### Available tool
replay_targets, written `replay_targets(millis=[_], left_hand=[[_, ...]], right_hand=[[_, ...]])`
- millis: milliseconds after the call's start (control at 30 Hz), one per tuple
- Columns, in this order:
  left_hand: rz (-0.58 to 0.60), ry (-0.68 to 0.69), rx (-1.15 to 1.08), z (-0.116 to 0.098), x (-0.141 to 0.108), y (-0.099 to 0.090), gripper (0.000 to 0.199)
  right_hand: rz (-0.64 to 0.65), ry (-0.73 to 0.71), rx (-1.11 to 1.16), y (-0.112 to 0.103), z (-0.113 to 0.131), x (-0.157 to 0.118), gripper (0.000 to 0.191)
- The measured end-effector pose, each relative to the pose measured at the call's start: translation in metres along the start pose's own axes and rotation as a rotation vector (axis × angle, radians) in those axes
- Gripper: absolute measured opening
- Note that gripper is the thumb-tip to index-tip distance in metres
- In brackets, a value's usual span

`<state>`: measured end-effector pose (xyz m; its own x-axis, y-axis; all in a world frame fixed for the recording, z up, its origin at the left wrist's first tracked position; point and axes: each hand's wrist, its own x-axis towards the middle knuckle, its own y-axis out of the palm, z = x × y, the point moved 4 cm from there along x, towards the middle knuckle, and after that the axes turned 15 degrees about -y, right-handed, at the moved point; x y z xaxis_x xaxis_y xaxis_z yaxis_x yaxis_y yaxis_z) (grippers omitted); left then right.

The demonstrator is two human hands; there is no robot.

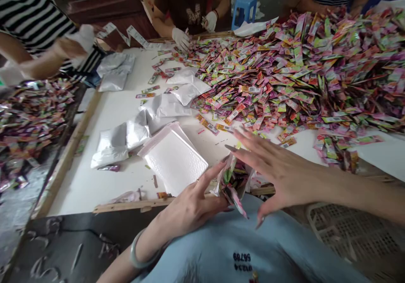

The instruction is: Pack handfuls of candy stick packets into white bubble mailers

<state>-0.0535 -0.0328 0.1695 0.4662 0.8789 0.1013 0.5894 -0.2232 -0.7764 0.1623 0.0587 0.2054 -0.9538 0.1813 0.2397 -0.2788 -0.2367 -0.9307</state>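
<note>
I've got the L hand (193, 203) partly curled at the left side of an open white plastic pouch (217, 187), index finger stretched along its rim, holding it approx. upright at the near table edge, just in front of the light-blue shirt (202, 253). Slim multicoloured foil sachets (236, 194) poke out of its mouth. R hand (275, 167) is above & to the right, fingers spread wide, thumb well apart, nothing gripped that I can see; can't tell if it touches the pouch. Flat white bubble-textured mailers (177, 160) lie stacked left of the pouch on the white tabletop (76, 186), w/ plump silvery-white packets (137, 129) beyond. Big heap of similar sachets (284, 72) at far right. Across the table, I see a co-worker's white-gloved hand (181, 39) at the heap's edge.
</note>
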Motion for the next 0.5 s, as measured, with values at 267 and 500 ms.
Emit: replay_targets(millis=[267, 500], left_hand=[[-0.142, -0.111, 0.052, 0.006, -0.007, 0.000, 0.019], [-0.137, -0.078, 0.088, 0.005, -0.007, 0.002, 0.017]], right_hand=[[-0.029, -0.324, -0.048, 0.016, 0.010, 0.009, 0.040], [0.121, -0.277, -0.017, 0.035, 0.020, 0.029, 0.022]])
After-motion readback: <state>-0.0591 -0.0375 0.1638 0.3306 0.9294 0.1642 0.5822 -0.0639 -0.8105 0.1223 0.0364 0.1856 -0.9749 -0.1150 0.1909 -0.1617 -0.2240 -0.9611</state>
